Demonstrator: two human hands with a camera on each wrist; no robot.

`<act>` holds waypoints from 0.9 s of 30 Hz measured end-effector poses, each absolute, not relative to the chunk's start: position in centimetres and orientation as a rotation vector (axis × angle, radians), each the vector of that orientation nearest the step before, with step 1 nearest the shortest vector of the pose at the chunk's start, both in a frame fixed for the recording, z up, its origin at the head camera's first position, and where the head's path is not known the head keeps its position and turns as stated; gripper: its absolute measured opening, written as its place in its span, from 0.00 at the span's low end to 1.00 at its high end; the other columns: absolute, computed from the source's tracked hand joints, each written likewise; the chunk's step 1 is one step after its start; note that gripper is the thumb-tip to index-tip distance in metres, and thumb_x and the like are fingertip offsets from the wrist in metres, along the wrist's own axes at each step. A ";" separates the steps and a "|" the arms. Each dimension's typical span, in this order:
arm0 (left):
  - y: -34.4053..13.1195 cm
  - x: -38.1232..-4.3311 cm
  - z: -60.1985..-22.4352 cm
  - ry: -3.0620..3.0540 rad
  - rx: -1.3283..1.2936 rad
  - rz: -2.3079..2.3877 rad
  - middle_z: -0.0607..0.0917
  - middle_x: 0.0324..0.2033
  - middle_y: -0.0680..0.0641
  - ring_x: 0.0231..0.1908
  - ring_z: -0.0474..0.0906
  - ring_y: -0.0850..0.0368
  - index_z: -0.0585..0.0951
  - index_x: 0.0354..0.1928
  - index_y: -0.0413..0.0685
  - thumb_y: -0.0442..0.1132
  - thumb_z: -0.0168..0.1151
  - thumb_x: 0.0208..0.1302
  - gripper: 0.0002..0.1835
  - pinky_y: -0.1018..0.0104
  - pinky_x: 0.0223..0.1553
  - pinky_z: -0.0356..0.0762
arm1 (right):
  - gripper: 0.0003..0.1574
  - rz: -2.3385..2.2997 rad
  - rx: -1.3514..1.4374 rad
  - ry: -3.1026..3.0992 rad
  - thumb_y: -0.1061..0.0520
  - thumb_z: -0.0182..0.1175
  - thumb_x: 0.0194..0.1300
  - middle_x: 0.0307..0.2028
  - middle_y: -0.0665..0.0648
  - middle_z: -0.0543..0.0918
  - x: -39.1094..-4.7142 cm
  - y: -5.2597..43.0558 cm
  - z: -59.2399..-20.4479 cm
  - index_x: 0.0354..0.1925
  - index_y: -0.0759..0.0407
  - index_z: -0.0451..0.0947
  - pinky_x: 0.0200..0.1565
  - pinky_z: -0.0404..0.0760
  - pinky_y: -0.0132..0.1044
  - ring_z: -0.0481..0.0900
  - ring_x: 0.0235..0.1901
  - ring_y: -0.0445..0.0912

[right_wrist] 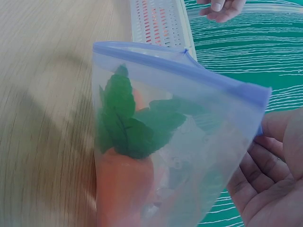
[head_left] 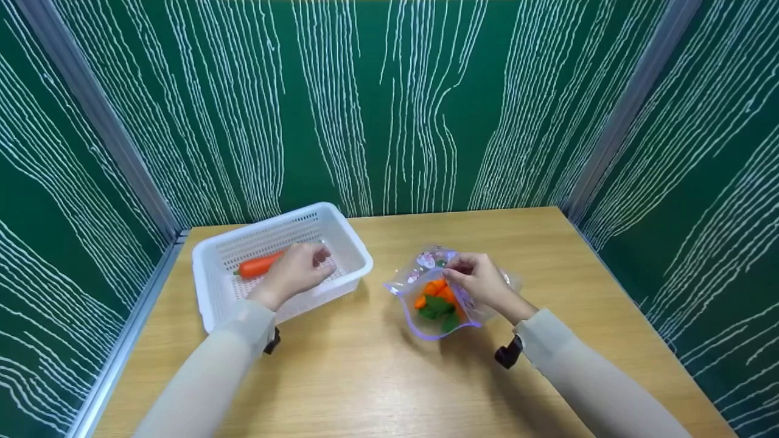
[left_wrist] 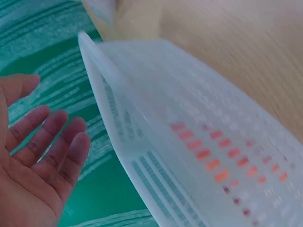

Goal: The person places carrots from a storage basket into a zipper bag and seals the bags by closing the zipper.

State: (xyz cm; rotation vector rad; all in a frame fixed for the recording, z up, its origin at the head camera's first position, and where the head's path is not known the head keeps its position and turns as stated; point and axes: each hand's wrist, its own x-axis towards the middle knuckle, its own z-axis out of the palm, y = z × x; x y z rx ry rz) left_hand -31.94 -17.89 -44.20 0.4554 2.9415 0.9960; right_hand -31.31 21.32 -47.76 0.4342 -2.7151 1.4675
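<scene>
My left hand [head_left: 296, 272] hovers over the white perforated basket [head_left: 360, 244], fingers loosely bent and holding nothing. In the left wrist view the palm of that hand [left_wrist: 42, 165] faces the camera beside the basket's rim. Inside the basket lies an orange carrot [head_left: 257, 266], partly hidden by the hand. My right hand [head_left: 484, 283] pinches the top edge of a clear zip bag [head_left: 409, 309] with a purple seal, its mouth spread apart. Orange carrot-like pieces [head_left: 433, 287] and green leaves [head_left: 436, 308] sit within; the right wrist view shows an orange carrot-like body [right_wrist: 124, 182] with leaves on top.
Both stand on a wooden table [head_left: 377, 377], the basket at the back left and the bag right of centre. Green panels with white streaks [head_left: 389, 109] rise behind and at both sides, joined by grey metal posts [head_left: 627, 109].
</scene>
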 end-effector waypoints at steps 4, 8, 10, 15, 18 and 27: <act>-19.2 -32.3 -44.4 2.942 0.425 0.983 0.88 0.61 0.43 0.60 0.85 0.40 0.84 0.66 0.48 0.45 0.72 0.72 0.24 0.39 0.70 0.80 | 0.06 1.475 0.417 -2.723 0.62 0.69 0.74 0.37 0.59 0.91 -31.3 21.3 -47.8 0.42 0.65 0.89 0.39 0.84 0.26 0.82 0.34 0.46; -20.4 -32.8 -44.8 2.932 0.392 0.997 0.86 0.66 0.42 0.65 0.83 0.39 0.81 0.70 0.48 0.46 0.74 0.70 0.28 0.36 0.71 0.77 | 0.05 1.486 0.398 -2.727 0.62 0.69 0.74 0.37 0.59 0.91 -31.3 21.2 -47.9 0.42 0.65 0.89 0.39 0.84 0.26 0.82 0.34 0.46; -21.1 -33.0 -45.0 2.920 0.370 1.006 0.85 0.67 0.41 0.66 0.82 0.39 0.81 0.71 0.47 0.46 0.75 0.69 0.30 0.36 0.72 0.76 | 0.05 1.496 0.394 -2.728 0.62 0.69 0.74 0.37 0.58 0.91 -31.3 21.2 -47.9 0.42 0.65 0.89 0.39 0.84 0.25 0.81 0.34 0.45; -22.7 -33.8 -45.8 2.870 0.321 1.041 0.84 0.68 0.41 0.65 0.80 0.38 0.80 0.71 0.46 0.46 0.76 0.67 0.33 0.37 0.73 0.76 | 0.06 1.496 0.410 -2.708 0.63 0.69 0.74 0.35 0.58 0.91 -31.4 21.0 -48.0 0.40 0.67 0.89 0.37 0.82 0.26 0.80 0.33 0.43; -23.7 -34.3 -46.3 2.831 0.320 1.068 0.83 0.69 0.40 0.67 0.79 0.36 0.80 0.72 0.45 0.45 0.75 0.65 0.33 0.36 0.73 0.75 | 0.06 1.480 0.414 -2.702 0.63 0.69 0.74 0.34 0.57 0.90 -31.4 20.9 -48.0 0.40 0.67 0.88 0.36 0.81 0.26 0.79 0.32 0.43; -25.9 -35.0 -47.7 2.775 0.268 1.106 0.76 0.74 0.32 0.74 0.72 0.32 0.73 0.76 0.38 0.38 0.75 0.65 0.38 0.33 0.77 0.66 | 0.05 1.489 0.370 -2.735 0.63 0.69 0.74 0.35 0.56 0.90 -31.3 20.8 -47.8 0.41 0.65 0.89 0.37 0.83 0.26 0.80 0.33 0.45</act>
